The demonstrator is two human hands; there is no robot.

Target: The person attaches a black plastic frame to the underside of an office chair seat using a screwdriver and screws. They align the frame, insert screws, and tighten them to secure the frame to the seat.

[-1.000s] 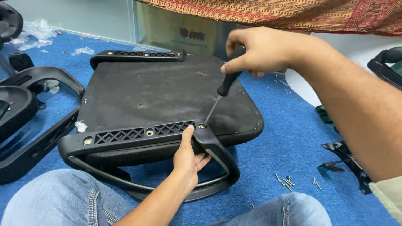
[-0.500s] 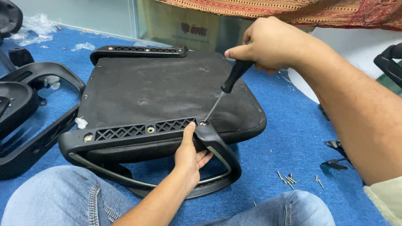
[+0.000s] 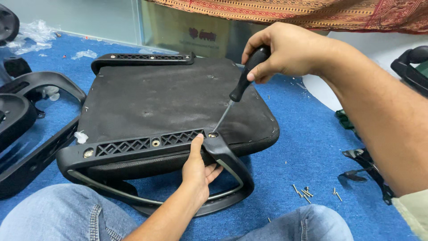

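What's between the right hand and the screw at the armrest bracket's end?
Only the screwdriver: its shaft runs from the right hand down to the screw, seen in the head view.

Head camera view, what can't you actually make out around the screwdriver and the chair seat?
- Screwdriver tip: too small to see whether it sits in the screw head.
- Screwdriver handle top: hidden inside the right hand.
- Left hand fingertips: curled under the armrest bracket, out of sight.
- Loose screws on the blue carpet: too small to tell the type.
- Black parts at far left: cut off by the frame edge.
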